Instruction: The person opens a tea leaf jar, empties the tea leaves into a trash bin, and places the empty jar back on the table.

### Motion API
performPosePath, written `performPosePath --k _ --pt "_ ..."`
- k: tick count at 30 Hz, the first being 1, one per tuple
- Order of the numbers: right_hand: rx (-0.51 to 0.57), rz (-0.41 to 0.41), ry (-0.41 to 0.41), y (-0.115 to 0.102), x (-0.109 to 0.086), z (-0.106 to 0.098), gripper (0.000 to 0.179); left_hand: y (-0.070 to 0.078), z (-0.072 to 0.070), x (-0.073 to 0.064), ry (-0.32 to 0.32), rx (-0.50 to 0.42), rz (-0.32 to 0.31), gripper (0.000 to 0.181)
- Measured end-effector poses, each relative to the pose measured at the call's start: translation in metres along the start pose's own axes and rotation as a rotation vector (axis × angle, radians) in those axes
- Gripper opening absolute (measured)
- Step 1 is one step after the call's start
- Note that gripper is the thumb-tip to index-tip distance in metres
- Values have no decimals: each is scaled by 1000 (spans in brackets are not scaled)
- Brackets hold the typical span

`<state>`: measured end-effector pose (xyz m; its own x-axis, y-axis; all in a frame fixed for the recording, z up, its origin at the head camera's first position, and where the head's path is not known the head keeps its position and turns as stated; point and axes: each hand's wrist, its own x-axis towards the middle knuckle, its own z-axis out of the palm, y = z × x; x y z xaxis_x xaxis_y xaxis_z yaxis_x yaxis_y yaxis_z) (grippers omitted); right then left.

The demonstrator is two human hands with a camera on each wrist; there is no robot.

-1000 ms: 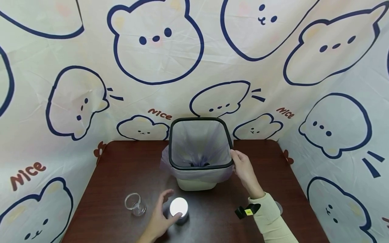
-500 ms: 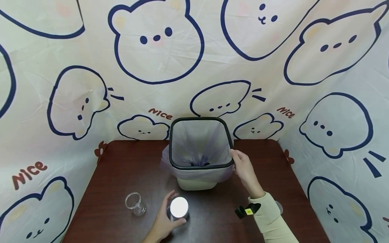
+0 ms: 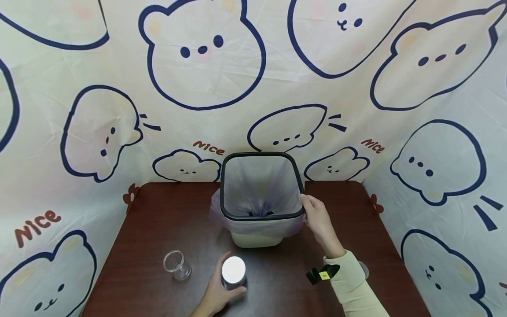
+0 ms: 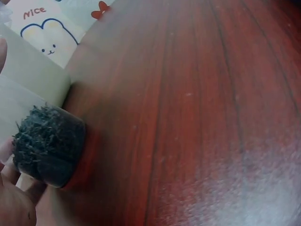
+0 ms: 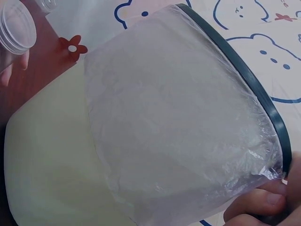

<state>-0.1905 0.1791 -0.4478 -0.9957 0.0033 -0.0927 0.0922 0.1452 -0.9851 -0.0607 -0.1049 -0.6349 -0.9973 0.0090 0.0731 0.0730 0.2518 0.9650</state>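
My left hand holds a clear jar with a white-looking lid at the front middle of the table, thumb in front and fingers around its left side. Dark dried leaves fill the bottom of the jar in the left wrist view. Behind it stands a cream trash bin lined with a pale purple bag, the bag's edge folded out over the side. My right hand pinches the bin's dark rim and the bag at the right side.
An uncovered clear glass jar stands left of my left hand. A clear round thing is partly hidden behind my right sleeve. The brown table meets a cloth wall printed with bears at the back and sides.
My left hand has moved slightly right and closed in around the lidded jar, its thumb coming round to the front. My right hand stays on the bin's rim.
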Motion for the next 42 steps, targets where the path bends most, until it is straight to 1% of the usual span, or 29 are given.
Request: performPosePath --k 2,8,11,15,16,20,22,26,29,33,38,42 --pt "-1 1 -1 0 0 0 41 -1 1 -1 1 19 -4 111" --pt "1 19 3 -2 -2 1 40 -6 2 -3 -7 78 11 108" --pt "12 28 0 -2 -1 1 40 -8 3 -4 -4 100 42 105" --pt "28 30 -5 -1 0 1 40 -9 4 -3 8 136 88 94" --pt "29 30 -7 -1 0 1 40 -8 4 -3 11 141 87 91" --pt "36 37 -15 -1 1 1 40 -8 5 -3 12 149 66 85" --pt "36 42 -14 -1 0 1 40 -8 4 -3 14 141 56 84" --pt "28 41 -14 -1 0 1 40 -8 4 -3 15 156 54 84" --pt "17 28 -8 0 0 0 40 -7 3 -3 14 167 40 84" --pt "2 9 2 2 0 -1 40 -5 2 -3 18 151 22 81" --pt "-14 -6 12 2 1 -2 41 -3 0 -2 29 122 43 78" --pt "-17 3 16 3 1 -1 43 -3 -3 -1 25 108 57 78"
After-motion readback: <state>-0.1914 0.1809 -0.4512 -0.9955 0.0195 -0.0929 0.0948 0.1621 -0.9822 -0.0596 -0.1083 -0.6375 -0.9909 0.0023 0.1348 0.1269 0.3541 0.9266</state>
